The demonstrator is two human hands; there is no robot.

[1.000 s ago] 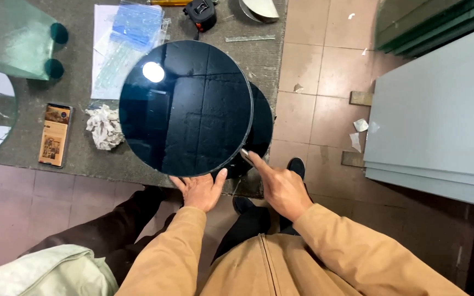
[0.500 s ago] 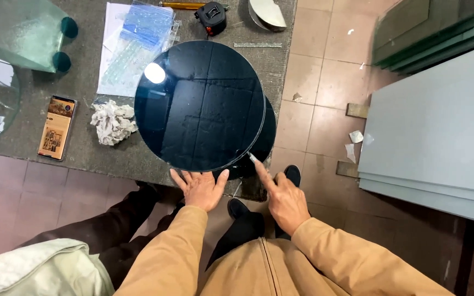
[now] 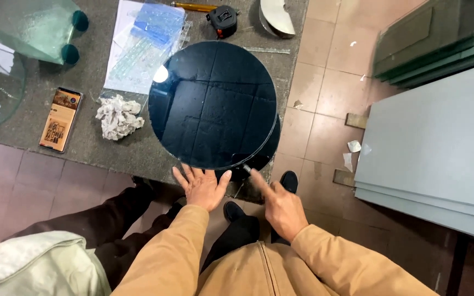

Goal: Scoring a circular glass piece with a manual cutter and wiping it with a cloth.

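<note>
Open-fingered grip under dark, glossy round glass disc (image 3: 213, 104).

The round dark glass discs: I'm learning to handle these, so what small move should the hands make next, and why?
Probably draw the top disc nearer: the left hand lies open at its near edge, the right hand points a finger at the offset lower disc, and neither grips.
</note>
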